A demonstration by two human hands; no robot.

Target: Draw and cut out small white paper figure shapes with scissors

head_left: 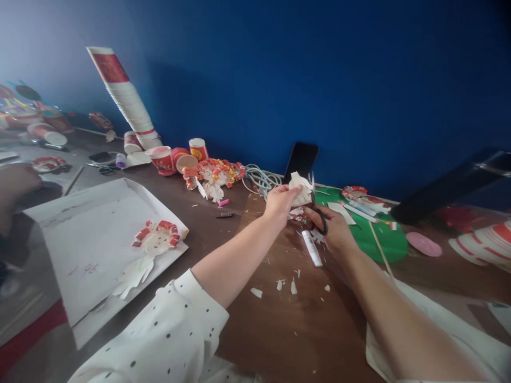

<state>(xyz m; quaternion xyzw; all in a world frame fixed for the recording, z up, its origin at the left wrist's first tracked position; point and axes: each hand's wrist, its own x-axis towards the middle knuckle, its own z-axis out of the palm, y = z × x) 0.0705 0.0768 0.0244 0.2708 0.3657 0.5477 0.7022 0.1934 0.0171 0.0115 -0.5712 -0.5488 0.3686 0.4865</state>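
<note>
My left hand [279, 201] pinches a white paper cut-out [302, 189] with an uneven edge, held above the brown table. In my right hand [335, 229] is a pair of scissors [322, 219] with black handles, its blades pointing up along the right edge of the paper. Just below my hands lies a white glue stick [312, 248]. White paper scraps [294, 287] are scattered on the table nearer to me.
A dark phone [302, 161] leans against the blue wall behind a coiled pale cable [261, 180]. Paper cups [163, 160] and a tall cup stack [125, 93] stand left. A large white sheet [91, 234] carries a paper figure [156, 239]. Right is a green disc [383, 246]. Another person's hand [18, 183] blurs far left.
</note>
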